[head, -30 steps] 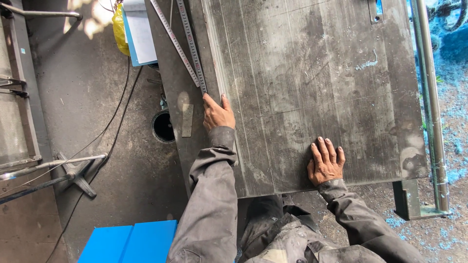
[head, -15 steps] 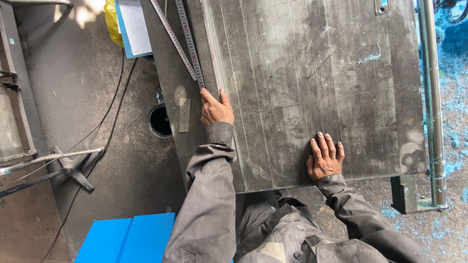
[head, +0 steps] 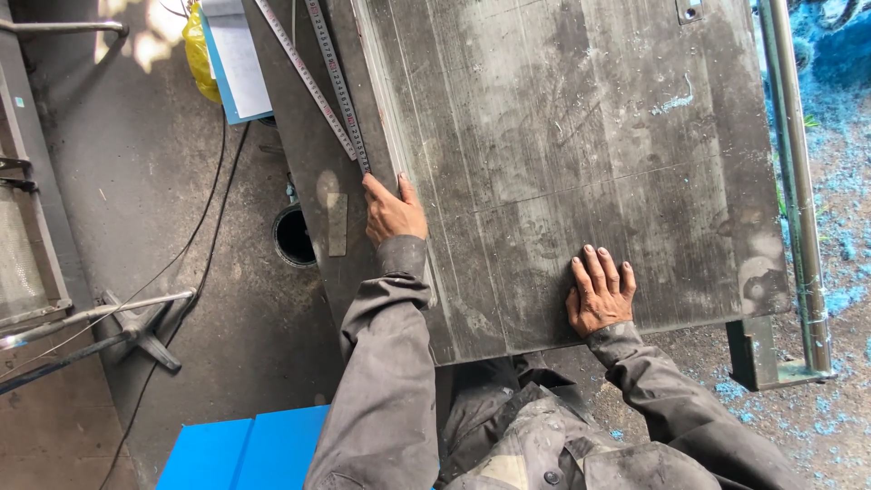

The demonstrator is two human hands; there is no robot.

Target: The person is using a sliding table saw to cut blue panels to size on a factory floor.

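Down on the grey, scratched metal sheet (head: 581, 145) that covers the tabletop, both hands lie flat and hold nothing. The left hand (head: 394, 210) rests at the sheet's left edge, fingers together and pointing up the edge, its fingertips touching the near end of a steel ruler (head: 338, 86) that runs away along that edge toward the far side. A second ruler (head: 304, 77) lies slanted just beside the first, the two meeting near the fingertips in a narrow V. The right hand (head: 599, 292) is spread open, palm down, near the sheet's near edge and a little right of its middle, well apart from the left hand. Both arms wear dirty grey work sleeves (head: 386, 363).

Left of the sheet a darker strip of tabletop (head: 308, 154) shows, with a small flat grey piece (head: 337, 224) lying on it near the left hand and a round dark hole (head: 294, 236) just beyond its edge. At the far left corner sits a blue-edged board with white paper (head: 236, 59) and a yellow bag (head: 201, 54) beside it. Along the right edge runs a metal pipe (head: 796, 181), and blue shavings (head: 839, 136) are scattered on the ground past it. Black cables (head: 195, 245) trail over the concrete floor at the left, and a bright blue panel (head: 240, 449) lies by the near left, below the left sleeve
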